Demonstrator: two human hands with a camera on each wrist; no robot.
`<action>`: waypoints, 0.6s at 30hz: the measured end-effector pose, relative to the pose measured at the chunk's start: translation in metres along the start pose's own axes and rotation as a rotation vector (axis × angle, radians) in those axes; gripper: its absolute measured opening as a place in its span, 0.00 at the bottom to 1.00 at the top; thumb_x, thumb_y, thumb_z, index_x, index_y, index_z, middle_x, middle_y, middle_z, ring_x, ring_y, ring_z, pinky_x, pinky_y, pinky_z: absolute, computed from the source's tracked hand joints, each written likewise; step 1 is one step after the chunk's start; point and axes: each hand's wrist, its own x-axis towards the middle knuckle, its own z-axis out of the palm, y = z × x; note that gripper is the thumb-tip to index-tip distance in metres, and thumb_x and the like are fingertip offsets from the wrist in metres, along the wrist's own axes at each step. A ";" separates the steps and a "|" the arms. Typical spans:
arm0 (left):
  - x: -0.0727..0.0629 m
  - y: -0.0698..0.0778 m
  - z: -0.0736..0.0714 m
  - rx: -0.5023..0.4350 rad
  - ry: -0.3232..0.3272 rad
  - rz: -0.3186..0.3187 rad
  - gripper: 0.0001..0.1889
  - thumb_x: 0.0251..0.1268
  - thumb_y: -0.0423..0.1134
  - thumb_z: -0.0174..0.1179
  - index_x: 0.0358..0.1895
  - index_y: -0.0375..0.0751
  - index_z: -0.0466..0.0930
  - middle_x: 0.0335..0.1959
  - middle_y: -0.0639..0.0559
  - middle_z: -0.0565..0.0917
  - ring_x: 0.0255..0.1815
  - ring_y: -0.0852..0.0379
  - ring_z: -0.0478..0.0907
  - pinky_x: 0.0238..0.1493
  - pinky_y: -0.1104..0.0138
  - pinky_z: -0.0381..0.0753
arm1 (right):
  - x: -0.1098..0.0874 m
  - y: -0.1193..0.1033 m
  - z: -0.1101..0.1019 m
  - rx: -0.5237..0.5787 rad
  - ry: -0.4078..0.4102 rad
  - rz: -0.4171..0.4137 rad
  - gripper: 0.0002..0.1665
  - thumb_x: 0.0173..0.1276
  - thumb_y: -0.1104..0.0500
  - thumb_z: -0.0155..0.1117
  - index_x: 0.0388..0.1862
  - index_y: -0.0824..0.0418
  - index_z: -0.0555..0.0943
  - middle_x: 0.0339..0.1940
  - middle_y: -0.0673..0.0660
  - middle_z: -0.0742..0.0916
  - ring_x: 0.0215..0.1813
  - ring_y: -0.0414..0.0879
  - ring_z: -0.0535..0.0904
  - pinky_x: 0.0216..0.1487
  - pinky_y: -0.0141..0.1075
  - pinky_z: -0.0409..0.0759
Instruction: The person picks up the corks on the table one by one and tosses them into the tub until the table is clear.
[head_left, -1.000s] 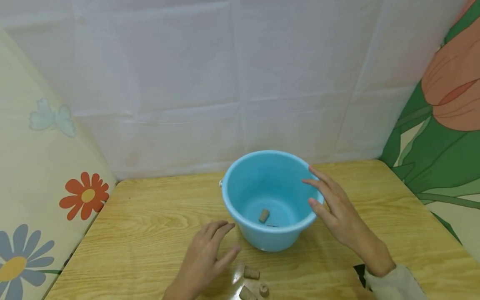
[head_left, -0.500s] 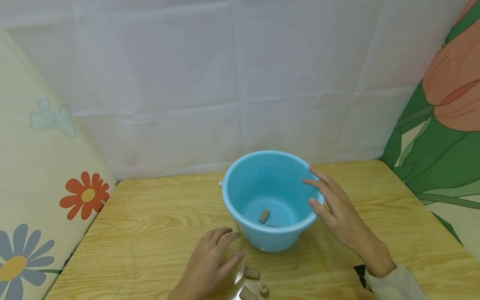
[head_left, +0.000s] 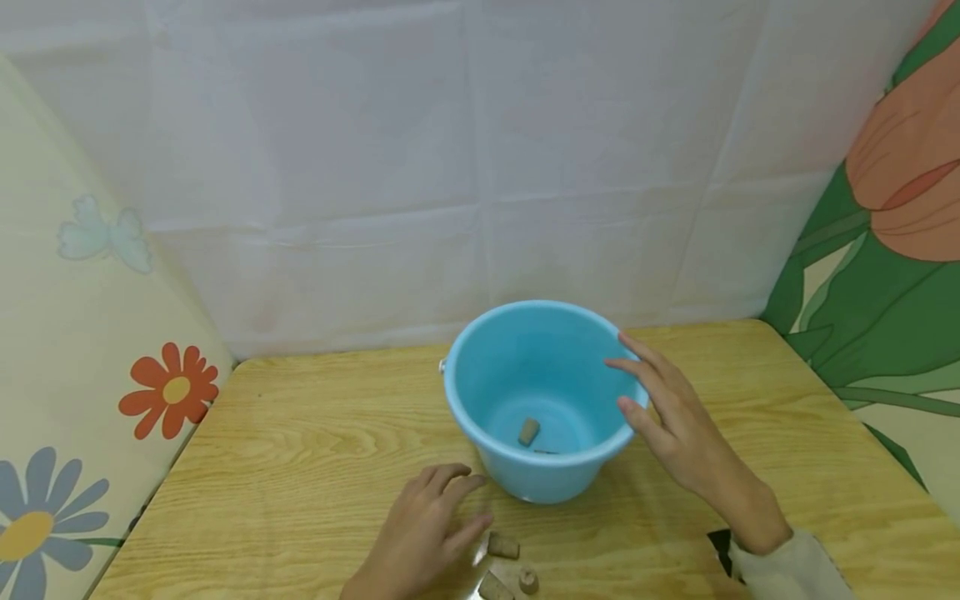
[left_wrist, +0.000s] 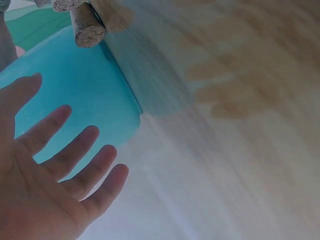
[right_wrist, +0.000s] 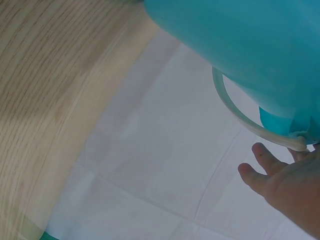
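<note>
A light-blue bucket (head_left: pixel 536 482) stands upright on the wooden table, with a cork (head_left: pixel 528 431) on its bottom and the edge of another thing peeking over the near rim. My right hand (head_left: pixel 690 425) rests at the bucket's right rim, fingers spread and fairly straight, some reaching over the edge. In the right wrist view, the pale handle (right_wrist: pixel 240 117) hangs beside those fingers. Low at the bucket's left front, my left hand (head_left: pixel 422 525) hovers with loosely bent, parted fingers and nothing in them. Close to its thumb lie a cork (head_left: pixel 503 546), a second cork (head_left: pixel 495 587) and a third cork (head_left: pixel 528 581).
The wooden table (head_left: pixel 315 433) ends at a white cloth (head_left: pixel 315 167) hanging behind the bucket. Flower-printed panels stand at the left (head_left: pixel 60 333) and right (head_left: pixel 900 325). A small black thing (head_left: pixel 720 550) shows beside the right sleeve.
My left hand has moved slightly right and nearer to me, toward the loose corks. The right hand, the bucket and the corks stay as they were.
</note>
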 end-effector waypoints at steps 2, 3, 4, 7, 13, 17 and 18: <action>0.000 0.000 0.000 0.000 -0.026 0.006 0.19 0.65 0.56 0.63 0.54 0.52 0.82 0.53 0.53 0.84 0.55 0.54 0.79 0.53 0.55 0.81 | 0.000 0.000 0.000 0.000 0.001 -0.002 0.23 0.73 0.60 0.55 0.66 0.57 0.74 0.80 0.57 0.63 0.76 0.66 0.58 0.63 0.73 0.59; 0.000 0.000 -0.001 -0.004 -0.040 0.007 0.19 0.65 0.55 0.63 0.54 0.52 0.82 0.53 0.53 0.84 0.55 0.54 0.79 0.53 0.55 0.81 | 0.000 0.001 0.000 0.000 0.001 -0.004 0.23 0.73 0.60 0.55 0.66 0.58 0.74 0.80 0.57 0.63 0.76 0.66 0.58 0.63 0.73 0.59; 0.000 0.000 -0.001 -0.007 -0.056 0.008 0.19 0.65 0.55 0.63 0.55 0.52 0.82 0.53 0.54 0.83 0.55 0.55 0.78 0.52 0.55 0.81 | 0.000 0.001 0.000 0.000 0.001 -0.005 0.23 0.73 0.60 0.55 0.66 0.58 0.74 0.80 0.57 0.63 0.76 0.66 0.58 0.63 0.73 0.59; 0.001 0.000 -0.001 -0.020 -0.099 0.006 0.19 0.66 0.55 0.63 0.55 0.52 0.81 0.53 0.55 0.83 0.56 0.55 0.78 0.52 0.54 0.81 | 0.001 0.001 0.000 0.001 0.000 -0.009 0.23 0.73 0.60 0.55 0.66 0.59 0.74 0.80 0.58 0.63 0.76 0.66 0.58 0.63 0.73 0.59; 0.003 0.001 -0.001 -0.035 -0.160 0.015 0.19 0.67 0.55 0.62 0.55 0.51 0.82 0.54 0.55 0.83 0.56 0.53 0.78 0.53 0.53 0.81 | 0.001 0.000 0.000 0.006 -0.003 -0.006 0.23 0.73 0.60 0.55 0.66 0.58 0.74 0.79 0.59 0.63 0.77 0.66 0.58 0.64 0.73 0.58; 0.005 0.001 0.001 -0.053 -0.230 0.008 0.20 0.67 0.58 0.60 0.54 0.52 0.83 0.54 0.55 0.83 0.56 0.52 0.79 0.54 0.53 0.81 | 0.002 -0.001 -0.001 0.009 -0.003 -0.009 0.23 0.73 0.60 0.55 0.66 0.58 0.74 0.80 0.58 0.63 0.77 0.66 0.58 0.64 0.73 0.58; 0.006 0.001 0.002 -0.061 -0.251 0.005 0.21 0.67 0.60 0.59 0.54 0.52 0.83 0.53 0.55 0.83 0.56 0.52 0.79 0.54 0.53 0.81 | 0.002 -0.001 -0.001 0.009 -0.003 -0.010 0.23 0.73 0.60 0.55 0.66 0.58 0.74 0.80 0.58 0.63 0.76 0.66 0.58 0.64 0.73 0.58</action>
